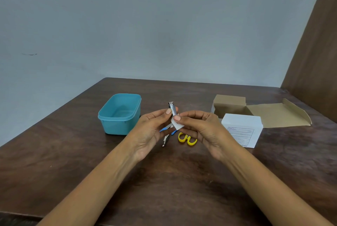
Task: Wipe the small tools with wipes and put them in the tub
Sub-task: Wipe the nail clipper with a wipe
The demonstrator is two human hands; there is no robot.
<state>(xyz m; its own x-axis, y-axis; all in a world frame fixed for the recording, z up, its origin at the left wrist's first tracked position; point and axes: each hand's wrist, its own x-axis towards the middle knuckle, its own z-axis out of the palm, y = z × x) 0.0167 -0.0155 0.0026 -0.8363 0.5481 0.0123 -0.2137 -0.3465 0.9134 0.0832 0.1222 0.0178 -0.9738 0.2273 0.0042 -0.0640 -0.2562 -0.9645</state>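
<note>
We note L hand pinching nail clipper upright; R hand pinches white wipe against it. Teal tub to left, w/ yellow scissors on table.

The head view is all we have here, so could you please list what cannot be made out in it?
- Blue-handled tool: mostly hidden behind the left hand; its type is unclear.
- Yellow scissors: blades hidden by the right hand.
- White box: label print too small to read.
- Nail clipper: lower part covered by the wipe and fingers.
- Tub: near inner wall hidden by its own rim.
</note>
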